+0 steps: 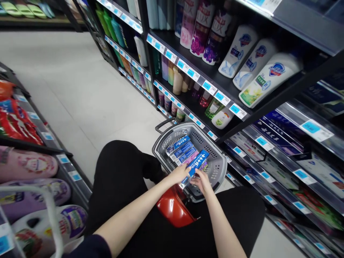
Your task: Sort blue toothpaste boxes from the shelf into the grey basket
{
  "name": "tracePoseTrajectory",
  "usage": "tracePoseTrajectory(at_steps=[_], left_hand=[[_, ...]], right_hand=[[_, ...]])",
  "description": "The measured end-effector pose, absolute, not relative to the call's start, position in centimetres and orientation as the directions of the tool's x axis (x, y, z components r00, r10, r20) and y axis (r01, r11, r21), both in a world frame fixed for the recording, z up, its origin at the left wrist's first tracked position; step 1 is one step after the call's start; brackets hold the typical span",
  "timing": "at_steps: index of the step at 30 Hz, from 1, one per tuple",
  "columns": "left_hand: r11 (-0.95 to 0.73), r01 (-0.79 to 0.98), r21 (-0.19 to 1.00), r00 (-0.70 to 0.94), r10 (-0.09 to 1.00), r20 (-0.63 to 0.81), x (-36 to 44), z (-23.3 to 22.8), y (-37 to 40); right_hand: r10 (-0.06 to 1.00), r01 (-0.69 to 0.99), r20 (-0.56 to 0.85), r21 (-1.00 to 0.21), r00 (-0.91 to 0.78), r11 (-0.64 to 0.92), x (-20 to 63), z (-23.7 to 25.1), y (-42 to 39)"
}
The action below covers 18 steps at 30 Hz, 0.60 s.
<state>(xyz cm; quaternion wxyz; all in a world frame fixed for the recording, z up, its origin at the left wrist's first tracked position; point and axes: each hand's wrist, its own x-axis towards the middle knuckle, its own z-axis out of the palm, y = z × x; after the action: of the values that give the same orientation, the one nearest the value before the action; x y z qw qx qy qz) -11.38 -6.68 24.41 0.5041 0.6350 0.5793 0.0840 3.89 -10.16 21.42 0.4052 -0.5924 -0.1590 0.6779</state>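
A blue toothpaste box is held above a grey shopping basket. My left hand closes on the near left edge of this box. On its right side my right hand pinches the box too, with some fingers bent beneath it. Inside the basket lie more blue toothpaste boxes and a pink-purple package, partly hidden by the held box.
A red glossy object sits between my black-clad knees, by the basket. Shelves on the right hold white body wash bottles and dark blue boxes. Detergent jugs line the left shelf. Pale floor runs between the shelves.
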Motion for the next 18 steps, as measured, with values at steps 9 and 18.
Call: tracePoseTrajectory(at_steps=[9,18], left_hand=[[0.103,0.988,0.117,-0.026,0.848,-0.529,-14.6,26.1,-3.1],[0.004,0.94,0.34,0.244,0.688,-0.684,-12.4,25.2,-1.8]], right_hand=[[0.609,-0.411,-0.787,-0.589,0.097,-0.696,1.5,14.0,-2.9],[0.529,-0.263,-0.844,-0.531,0.084,-0.805,0.0,4.9,4.7]])
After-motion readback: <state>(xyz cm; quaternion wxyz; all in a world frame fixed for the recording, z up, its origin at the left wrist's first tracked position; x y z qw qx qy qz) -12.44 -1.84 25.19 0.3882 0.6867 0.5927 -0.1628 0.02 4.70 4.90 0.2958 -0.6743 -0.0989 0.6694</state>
